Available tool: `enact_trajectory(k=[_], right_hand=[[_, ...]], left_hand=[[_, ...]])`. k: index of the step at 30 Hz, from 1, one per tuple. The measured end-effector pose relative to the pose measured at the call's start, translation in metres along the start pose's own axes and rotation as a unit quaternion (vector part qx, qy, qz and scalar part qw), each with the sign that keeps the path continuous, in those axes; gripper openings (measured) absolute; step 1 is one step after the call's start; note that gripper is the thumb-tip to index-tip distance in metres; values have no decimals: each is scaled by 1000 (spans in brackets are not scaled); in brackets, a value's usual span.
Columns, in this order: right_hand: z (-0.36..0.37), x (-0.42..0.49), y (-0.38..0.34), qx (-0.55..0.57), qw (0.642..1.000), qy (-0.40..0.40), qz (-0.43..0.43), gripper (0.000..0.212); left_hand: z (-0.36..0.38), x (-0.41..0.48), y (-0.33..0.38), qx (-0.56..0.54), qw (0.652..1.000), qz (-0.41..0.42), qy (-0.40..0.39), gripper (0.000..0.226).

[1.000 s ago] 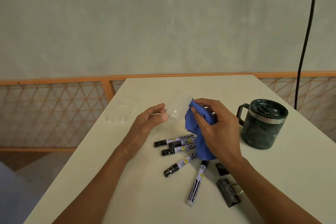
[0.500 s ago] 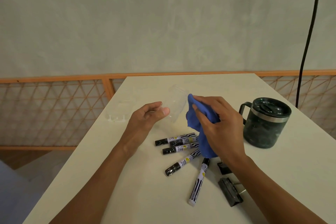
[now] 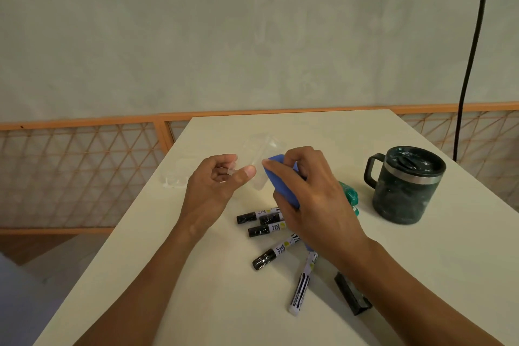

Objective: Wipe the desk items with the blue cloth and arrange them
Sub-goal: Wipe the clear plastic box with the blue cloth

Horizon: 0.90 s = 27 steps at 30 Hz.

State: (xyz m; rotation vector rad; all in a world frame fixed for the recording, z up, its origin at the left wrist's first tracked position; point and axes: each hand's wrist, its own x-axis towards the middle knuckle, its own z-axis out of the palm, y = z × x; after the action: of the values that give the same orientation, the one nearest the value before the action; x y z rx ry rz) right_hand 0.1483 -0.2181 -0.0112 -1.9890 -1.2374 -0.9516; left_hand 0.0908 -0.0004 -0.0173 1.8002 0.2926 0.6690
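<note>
My left hand (image 3: 216, 188) pinches a clear plastic container (image 3: 259, 153) between thumb and fingers, held above the white desk (image 3: 196, 275). My right hand (image 3: 311, 199) grips the bunched blue cloth (image 3: 282, 182) and presses it against the container's right side. Under my right hand lie several black-and-white markers (image 3: 271, 254), fanned out on the desk. A black binder clip (image 3: 352, 296) rests beside my right forearm. A dark green lidded mug (image 3: 404, 185) stands at the right.
A clear plastic lid (image 3: 177, 177) lies near the desk's left edge. A green item (image 3: 349, 195) peeks out behind my right hand. An orange lattice railing (image 3: 84, 166) runs behind the desk, and a black cable (image 3: 471, 56) hangs at the right.
My right hand with the cloth has moved up along the container's side. The left hand has tilted the container slightly, and the green item now shows behind my right hand.
</note>
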Motion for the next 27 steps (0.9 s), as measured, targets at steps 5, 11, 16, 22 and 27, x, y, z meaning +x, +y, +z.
enact_trajectory(k=[5, 11, 16, 22, 27], right_hand=[[-5, 4, 3, -11, 1000, 14, -2, 42], [-5, 2, 7, -16, 998, 42, 37, 42], [-7, 5, 4, 19, 995, 88, 48, 30], [-4, 4, -1, 10, 997, 76, 15, 31], [-3, -1, -1, 15, 999, 6, -40, 37]], left_hand=[[0, 0, 1, 9, 1000, 19, -4, 81], [3, -2, 4, 33, 997, 65, -7, 84], [2, -3, 5, 34, 994, 105, -6, 80], [-1, -2, 8, 20, 991, 129, 7, 82], [-7, 1, 3, 23, 993, 112, -2, 83]])
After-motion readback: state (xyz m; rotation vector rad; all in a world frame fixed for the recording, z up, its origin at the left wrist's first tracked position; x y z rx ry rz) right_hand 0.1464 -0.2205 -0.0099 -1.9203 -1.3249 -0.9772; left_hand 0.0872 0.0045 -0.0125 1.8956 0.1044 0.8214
